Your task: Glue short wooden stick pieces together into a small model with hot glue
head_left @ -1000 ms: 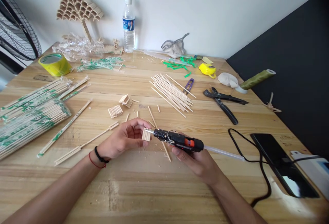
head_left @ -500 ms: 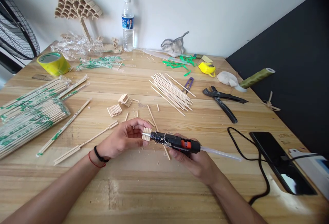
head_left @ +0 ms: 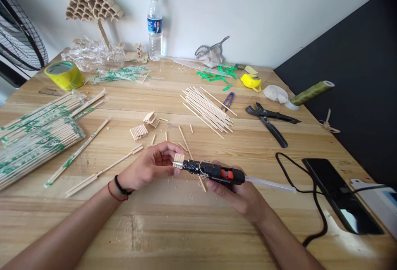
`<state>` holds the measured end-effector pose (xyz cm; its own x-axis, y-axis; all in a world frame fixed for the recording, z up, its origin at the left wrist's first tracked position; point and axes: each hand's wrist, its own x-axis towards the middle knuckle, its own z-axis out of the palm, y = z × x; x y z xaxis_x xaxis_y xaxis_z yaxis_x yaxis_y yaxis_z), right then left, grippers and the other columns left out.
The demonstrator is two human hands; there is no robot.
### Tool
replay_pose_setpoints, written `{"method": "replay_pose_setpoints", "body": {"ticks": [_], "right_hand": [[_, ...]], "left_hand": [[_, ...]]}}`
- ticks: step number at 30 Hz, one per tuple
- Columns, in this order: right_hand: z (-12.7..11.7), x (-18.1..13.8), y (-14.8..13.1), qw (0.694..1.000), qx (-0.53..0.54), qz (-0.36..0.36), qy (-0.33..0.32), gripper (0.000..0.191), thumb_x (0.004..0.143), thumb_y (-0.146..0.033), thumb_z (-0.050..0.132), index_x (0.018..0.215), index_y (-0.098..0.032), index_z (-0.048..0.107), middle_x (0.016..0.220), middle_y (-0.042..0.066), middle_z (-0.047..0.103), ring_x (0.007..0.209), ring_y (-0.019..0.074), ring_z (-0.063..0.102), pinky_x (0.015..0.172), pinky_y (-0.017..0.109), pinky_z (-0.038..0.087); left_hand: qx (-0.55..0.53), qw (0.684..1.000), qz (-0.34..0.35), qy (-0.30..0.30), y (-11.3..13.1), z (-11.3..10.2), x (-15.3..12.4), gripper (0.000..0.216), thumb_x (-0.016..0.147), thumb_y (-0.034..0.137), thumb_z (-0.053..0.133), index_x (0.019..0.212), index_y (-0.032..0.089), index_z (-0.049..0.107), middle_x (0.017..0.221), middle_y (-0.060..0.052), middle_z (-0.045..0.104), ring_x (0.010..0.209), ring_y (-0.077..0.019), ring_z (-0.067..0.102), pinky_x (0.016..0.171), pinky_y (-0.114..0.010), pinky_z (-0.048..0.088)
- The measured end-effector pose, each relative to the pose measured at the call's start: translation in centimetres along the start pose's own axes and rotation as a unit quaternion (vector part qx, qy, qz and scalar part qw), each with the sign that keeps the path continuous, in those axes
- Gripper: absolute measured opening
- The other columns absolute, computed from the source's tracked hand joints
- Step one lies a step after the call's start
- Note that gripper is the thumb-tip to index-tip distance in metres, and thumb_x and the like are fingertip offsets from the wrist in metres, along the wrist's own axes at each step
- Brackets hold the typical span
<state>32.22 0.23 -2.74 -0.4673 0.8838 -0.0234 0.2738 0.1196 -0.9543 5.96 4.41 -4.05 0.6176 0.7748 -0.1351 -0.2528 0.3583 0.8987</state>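
Between the thumb and fingers of my left hand (head_left: 151, 166) is a small block of short wooden sticks (head_left: 179, 158) laid side by side. My right hand (head_left: 237, 193) is closed around a black hot glue gun (head_left: 214, 172) with an orange part and a clear glue stick (head_left: 269, 182) out of its back. The gun's metal nozzle lies over the block; whether it touches cannot be told. Beyond my left hand, two similar stick blocks (head_left: 138, 132) rest on the table among short cut pieces. One long stick (head_left: 186, 142) passes beneath the gun.
A pile of loose sticks (head_left: 207, 111) lies mid-table, with purple snips (head_left: 228, 101) and black pliers (head_left: 269, 121) to its right. Wrapped chopsticks (head_left: 40, 146) cover the left. A phone (head_left: 341, 195) and black cable (head_left: 322, 216) are at right; a water bottle (head_left: 154, 30) stands behind.
The glue gun's nozzle has shifted slightly across the block, and my right hand has moved a little to the right. My left hand keeps its hold on the block.
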Motion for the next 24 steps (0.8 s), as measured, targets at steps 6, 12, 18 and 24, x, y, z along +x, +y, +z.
{"method": "replay_pose_setpoints", "body": {"ticks": [6, 12, 18, 24], "right_hand": [[-0.3, -0.1, 0.2, 1.0, 0.022, 0.009, 0.021, 0.026, 0.1, -0.045, 0.062, 0.09, -0.021, 0.063, 0.077, 0.001, 0.06, 0.069, 0.0169, 0.053, 0.064, 0.028, 0.041], [-0.2, -0.4, 0.5, 0.997, 0.059, 0.01, 0.039, 0.032, 0.097, -0.052, 0.066, 0.087, -0.021, 0.066, 0.073, 0.002, 0.059, 0.064, 0.0169, 0.051, 0.06, 0.031, 0.041], [0.0, -0.8, 1.8, 0.971, 0.106, 0.04, 0.21, 0.035, 0.09, -0.055, 0.075, 0.102, -0.022, 0.072, 0.073, 0.001, 0.056, 0.065, 0.0173, 0.051, 0.063, 0.033, 0.046], [0.0, 0.2, 2.5, 0.973, 0.104, 0.049, 0.199, 0.035, 0.086, -0.05, 0.08, 0.106, -0.024, 0.069, 0.086, 0.002, 0.064, 0.075, 0.0192, 0.06, 0.081, 0.038, 0.053]], "left_hand": [[-0.008, 1.0, 0.019, 0.0, -0.2, -0.2, 0.1, 0.033, 0.084, 0.011, 0.082, 0.113, 0.02, 0.07, 0.097, 0.0, 0.067, 0.09, -0.0114, 0.063, 0.079, -0.021, 0.048], [0.001, 1.0, 0.03, 0.007, -0.5, -0.3, 0.2, 0.033, 0.084, 0.015, 0.083, 0.113, 0.02, 0.067, 0.101, -0.003, 0.065, 0.092, -0.0137, 0.06, 0.079, -0.024, 0.047], [0.024, 0.999, 0.038, 0.002, -0.8, 0.2, 0.2, 0.033, 0.085, 0.014, 0.081, 0.113, 0.02, 0.065, 0.092, 0.001, 0.059, 0.079, -0.0105, 0.054, 0.072, -0.023, 0.045], [0.084, 0.996, 0.03, -0.011, -0.5, 0.6, -0.2, 0.037, 0.085, 0.016, 0.079, 0.118, 0.018, 0.064, 0.085, 0.002, 0.057, 0.075, -0.0108, 0.052, 0.07, -0.024, 0.042]]}}
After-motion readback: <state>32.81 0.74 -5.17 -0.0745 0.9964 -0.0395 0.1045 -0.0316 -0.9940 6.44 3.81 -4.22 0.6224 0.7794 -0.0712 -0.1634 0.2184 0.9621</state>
